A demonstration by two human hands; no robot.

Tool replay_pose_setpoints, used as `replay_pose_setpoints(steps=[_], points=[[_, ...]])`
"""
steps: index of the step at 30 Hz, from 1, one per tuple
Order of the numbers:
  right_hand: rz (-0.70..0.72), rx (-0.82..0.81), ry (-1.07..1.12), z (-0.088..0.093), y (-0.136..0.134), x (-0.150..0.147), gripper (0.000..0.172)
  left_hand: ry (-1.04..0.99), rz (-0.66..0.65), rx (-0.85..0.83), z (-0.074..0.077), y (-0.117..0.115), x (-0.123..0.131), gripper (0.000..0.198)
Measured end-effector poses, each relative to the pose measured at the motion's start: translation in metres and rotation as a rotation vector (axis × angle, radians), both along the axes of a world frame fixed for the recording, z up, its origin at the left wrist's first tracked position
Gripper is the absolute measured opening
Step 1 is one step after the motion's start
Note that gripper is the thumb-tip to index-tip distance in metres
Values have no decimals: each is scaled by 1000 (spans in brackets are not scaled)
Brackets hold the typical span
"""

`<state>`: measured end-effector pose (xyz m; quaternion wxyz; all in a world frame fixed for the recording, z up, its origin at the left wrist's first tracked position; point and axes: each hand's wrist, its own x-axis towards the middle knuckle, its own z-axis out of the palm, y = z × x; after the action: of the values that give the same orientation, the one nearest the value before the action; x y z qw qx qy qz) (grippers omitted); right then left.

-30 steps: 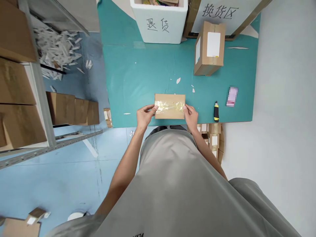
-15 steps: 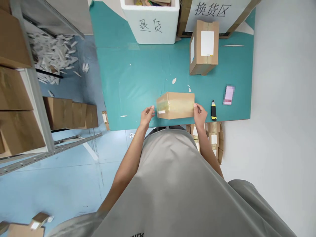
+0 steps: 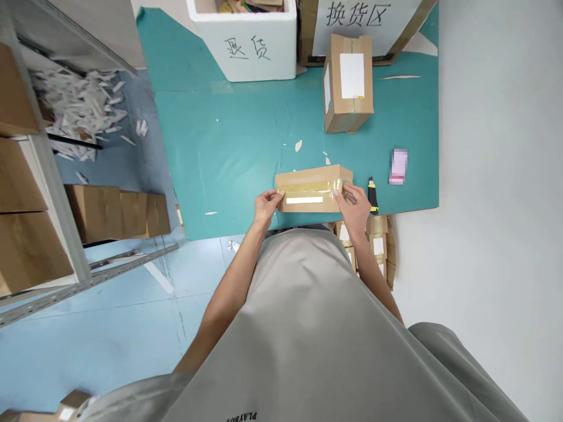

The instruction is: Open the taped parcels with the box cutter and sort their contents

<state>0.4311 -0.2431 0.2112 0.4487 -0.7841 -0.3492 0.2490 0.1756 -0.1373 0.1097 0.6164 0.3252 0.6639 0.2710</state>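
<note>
A flat taped cardboard box (image 3: 313,186) with a white strip label on its near face lies at the front edge of the teal table (image 3: 237,158). My left hand (image 3: 267,206) grips its left end, fingers curled on the corner. Its right end is held by my right hand (image 3: 355,205), with fingers bent over the taped top edge. Both hands are closed on the box.
A yellow-black utility knife (image 3: 373,195) lies just right of the box, a pink item (image 3: 398,166) beyond it. A taller labelled carton (image 3: 347,82) and a white foam bin (image 3: 246,41) stand at the back. Shelving with boxes (image 3: 26,193) is left; small cartons (image 3: 378,246) sit under the table.
The box has been turned over between my hands, so a face with a white strip label now points toward me. Both hands kept hold of its ends.
</note>
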Motion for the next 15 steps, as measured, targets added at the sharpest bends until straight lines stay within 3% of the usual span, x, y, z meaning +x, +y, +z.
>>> replay_pose_setpoints(steps=[5,10,15], points=[[99,-29,177,-41,7,15,62,168,38,124,21,2,-21,59],[202,-96,284,-94,21,13,74,297,62,81,36,2,-31,38],[252,-108,322,-112,21,32,73,425,15,113,55,-7,-20,33]])
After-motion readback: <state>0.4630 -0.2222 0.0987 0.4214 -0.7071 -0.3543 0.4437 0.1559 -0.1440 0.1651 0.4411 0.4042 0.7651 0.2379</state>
